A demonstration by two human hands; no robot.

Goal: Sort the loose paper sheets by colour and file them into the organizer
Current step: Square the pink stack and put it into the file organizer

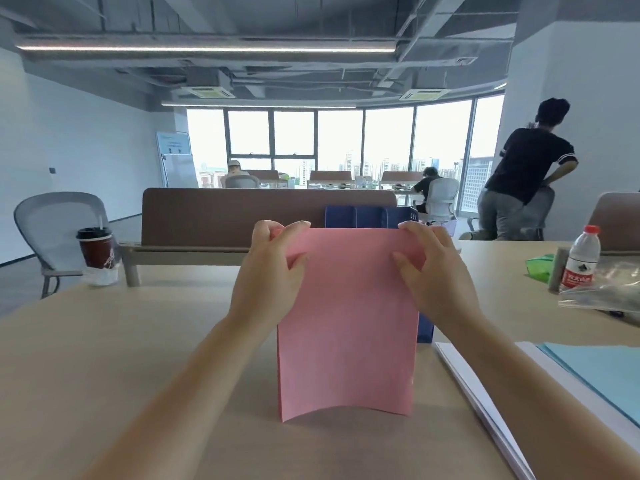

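Left hand: the left hand point(273, 261) grips the top left corner of the pink paper point(346, 334), with the thumb on the near face and the fingers curled over the top edge.
Right hand: the right hand point(427, 268) holds the top right corner the same way, thumb in front and fingers folded over the edge.
Pink paper: it stands upright between the two hands in the middle of the desk point(138, 341). Its lower corners are down at the desk surface and the bottom edge bows upward in the middle.
Organizer: the dark blue organizer point(367, 216) stands directly behind the pink paper, which hides most of it. Only its upper dividers and a strip at the lower right show.
White sheets: a white stack point(464, 372) lies flat on the desk to the right of the pink paper.
Light blue sheets: they lie point(595, 372) further right, on top of the white pile.
Left side: a dark coffee cup point(95, 247) with a lid stands near the far left edge of the desk.
Right side: a water bottle point(581, 258) with a red cap stands beside a clear plastic bag point(609, 289) and something green point(538, 266).
Behind: a brown partition point(225, 213) runs across the far edge of the desk.
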